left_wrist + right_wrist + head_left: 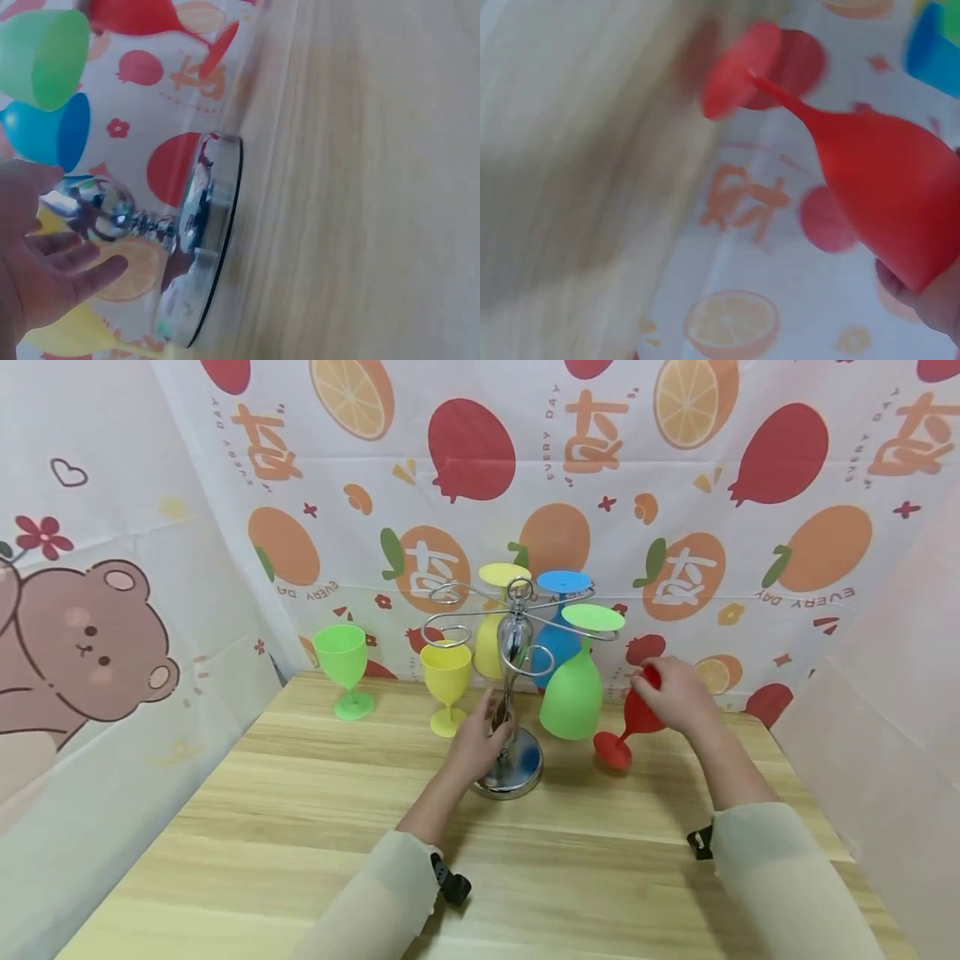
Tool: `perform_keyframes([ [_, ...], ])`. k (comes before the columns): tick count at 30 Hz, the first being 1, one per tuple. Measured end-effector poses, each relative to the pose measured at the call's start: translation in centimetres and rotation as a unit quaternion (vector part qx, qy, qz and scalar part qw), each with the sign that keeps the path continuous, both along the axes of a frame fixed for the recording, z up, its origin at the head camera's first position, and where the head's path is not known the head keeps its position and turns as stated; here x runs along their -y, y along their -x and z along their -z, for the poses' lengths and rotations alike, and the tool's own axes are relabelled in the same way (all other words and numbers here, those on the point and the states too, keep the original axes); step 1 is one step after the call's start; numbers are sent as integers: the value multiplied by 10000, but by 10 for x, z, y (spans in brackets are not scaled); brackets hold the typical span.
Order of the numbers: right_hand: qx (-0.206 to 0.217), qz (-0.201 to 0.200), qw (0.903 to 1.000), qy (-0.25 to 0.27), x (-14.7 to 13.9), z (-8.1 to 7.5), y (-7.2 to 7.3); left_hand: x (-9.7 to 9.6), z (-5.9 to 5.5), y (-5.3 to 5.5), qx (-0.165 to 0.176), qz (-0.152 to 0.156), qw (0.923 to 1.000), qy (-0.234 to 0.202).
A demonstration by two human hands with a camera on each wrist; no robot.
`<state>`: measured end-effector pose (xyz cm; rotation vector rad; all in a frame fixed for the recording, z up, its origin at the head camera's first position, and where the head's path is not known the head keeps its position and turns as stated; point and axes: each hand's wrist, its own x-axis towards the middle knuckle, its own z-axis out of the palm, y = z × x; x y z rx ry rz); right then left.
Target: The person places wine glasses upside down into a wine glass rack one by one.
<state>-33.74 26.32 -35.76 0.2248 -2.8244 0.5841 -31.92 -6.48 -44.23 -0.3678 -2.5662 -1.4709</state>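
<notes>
My right hand [678,693] grips a red plastic goblet [641,710] by its bowl, tilted with the foot pointing down and left. In the right wrist view, the fingertips lie at the rim of the red goblet [877,180]. My left hand [476,743] is at the post of a chrome glass rack [517,639]. Its fingers are loosely spread beside the post in the left wrist view, with the thumb across from them. Upside down in the rack's loops hang a green goblet [573,697], a blue goblet [551,643] and a yellow goblet [489,639].
Upright on the wooden table [300,827] stand another green goblet [342,656] and another yellow goblet [446,670], left of the rack. Several wire loops on that side hold nothing. A fruit-print cloth [480,452] hangs behind the table, and a bear-print cloth [97,643] at the left.
</notes>
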Motion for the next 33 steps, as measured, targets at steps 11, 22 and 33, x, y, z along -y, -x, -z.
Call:
perform_keyframes([
  [11, 590, -1079, 9597, 2526, -13, -34, -61, 21, -7, -8, -992, -1170, 9875, -351],
  [22, -620, -2234, 8155, 5303, 25, -17, -95, 31, -21, -16, -627, -189, 9962, -578],
  [33, -1515, -1711, 7797, 5830, 87, -12, -98, 35, -35, -24, 1067, 2247, 9634, -1002],
])
